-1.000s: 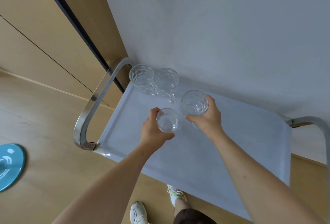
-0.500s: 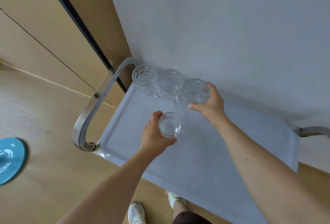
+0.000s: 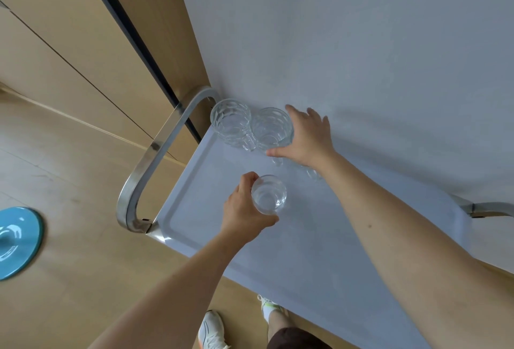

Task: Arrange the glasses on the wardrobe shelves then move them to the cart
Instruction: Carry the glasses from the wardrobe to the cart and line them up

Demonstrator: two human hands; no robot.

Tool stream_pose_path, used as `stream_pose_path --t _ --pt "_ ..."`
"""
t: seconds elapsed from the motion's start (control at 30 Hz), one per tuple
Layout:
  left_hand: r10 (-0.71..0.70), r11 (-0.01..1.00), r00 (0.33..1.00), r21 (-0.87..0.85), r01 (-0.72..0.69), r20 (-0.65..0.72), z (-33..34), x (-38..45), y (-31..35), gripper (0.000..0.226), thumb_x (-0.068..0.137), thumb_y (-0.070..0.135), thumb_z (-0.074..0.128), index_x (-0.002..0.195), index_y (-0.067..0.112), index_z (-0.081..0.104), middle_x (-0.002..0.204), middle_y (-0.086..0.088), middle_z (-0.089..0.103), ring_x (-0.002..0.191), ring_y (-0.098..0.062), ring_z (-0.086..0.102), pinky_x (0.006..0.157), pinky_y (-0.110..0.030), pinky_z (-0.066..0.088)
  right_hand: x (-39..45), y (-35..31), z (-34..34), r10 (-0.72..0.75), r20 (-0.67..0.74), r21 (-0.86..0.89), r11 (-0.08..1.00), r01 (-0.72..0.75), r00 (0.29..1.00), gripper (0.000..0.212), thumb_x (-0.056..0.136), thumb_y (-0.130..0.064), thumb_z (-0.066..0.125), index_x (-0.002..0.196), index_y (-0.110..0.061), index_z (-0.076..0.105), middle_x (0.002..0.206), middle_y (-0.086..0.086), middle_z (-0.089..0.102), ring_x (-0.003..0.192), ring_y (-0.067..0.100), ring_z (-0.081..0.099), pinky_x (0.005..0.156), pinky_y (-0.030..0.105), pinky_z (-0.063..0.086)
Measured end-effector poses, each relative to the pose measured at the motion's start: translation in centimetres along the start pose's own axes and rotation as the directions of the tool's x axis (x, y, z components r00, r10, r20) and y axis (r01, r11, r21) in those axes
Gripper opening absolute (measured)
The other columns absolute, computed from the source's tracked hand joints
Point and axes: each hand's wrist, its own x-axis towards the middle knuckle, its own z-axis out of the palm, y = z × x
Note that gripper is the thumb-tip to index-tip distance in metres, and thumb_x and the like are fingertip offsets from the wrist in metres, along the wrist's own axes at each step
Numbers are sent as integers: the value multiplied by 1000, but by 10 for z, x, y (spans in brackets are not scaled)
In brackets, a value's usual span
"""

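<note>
My left hand (image 3: 244,209) holds a grip clamped round the plain glass (image 3: 268,194) above the cart (image 3: 306,251). My right hand (image 3: 306,137), fingers apart, covers a third mug beside two faceted mugs (image 3: 250,126), keeping the row against the wall.

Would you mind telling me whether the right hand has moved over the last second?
Yes. The right hand moved away from the person, toward the wall, up beside the two patterned mugs at the cart's back edge.
</note>
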Motion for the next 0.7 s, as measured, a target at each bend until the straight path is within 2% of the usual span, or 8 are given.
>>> stream_pose_path --t 0.07,0.13,0.2,0.4,0.5,0.6,0.7 --pt "-1 1000 1000 -4 1 5 0 0 1 86 48 33 86 113 50 32 101 25 56 90 0 56 74 -37 54 8 -12 4 -19 56 -99 995 24 998 118 66 -69 80 156 -20 23 155 6 41 151 32 23 121 62 8" --pt "-1 1000 1000 -2 1 7 0 0 0 86 48 33 86 113 50 32 101 26 55 90 1 56 76 -37 54 11 -15 7 -20 31 -148 989 24 999 108 71 -64 80 153 -18 28 149 7 47 145 31 33 120 64 10" --pt "-1 1000 1000 -1 1 10 -1 1 -1 85 48 34 85 112 51 32 101 28 55 89 3 54 75 -34 52 13 -13 8 -17 9 -144 989 18 1000 102 71 -60 81 151 -19 32 147 6 50 142 30 38 120 64 11" --pt "10 1000 1000 8 -10 17 -2 1 0 84 49 35 85 113 48 32 100 28 54 88 7 53 75 -30 44 17 -10 1 -38 57 -143 989 45 998 104 69 -56 85 151 -25 31 147 3 51 142 30 39 119 63 11" --pt "1 1000 1000 7 -1 22 -3 1 0 85 48 36 84 113 49 31 100 30 53 88 7 52 76 -32 47 16 -10 0 -46 67 -151 987 56 997 104 72 -57 83 153 -26 28 152 -1 46 144 31 34 119 63 10" --pt "8 1000 1000 8 -8 20 -3 2 0 87 47 37 83 115 49 31 100 31 52 86 6 51 74 -30 43 7 -8 1 -38 59 -128 991 45 998 109 74 -59 80 158 -28 18 163 -4 31 152 35 21 120 63 6" --pt "16 1000 1000 8 -16 27 -4 1 0 90 48 37 85 120 47 31 101 28 50 89 -6 54 77 -32 46 -12 -5 3 -11 19 -104 994 13 1000 111 75 -63 78 159 -29 14 168 0 21 154 35 14 122 62 5"
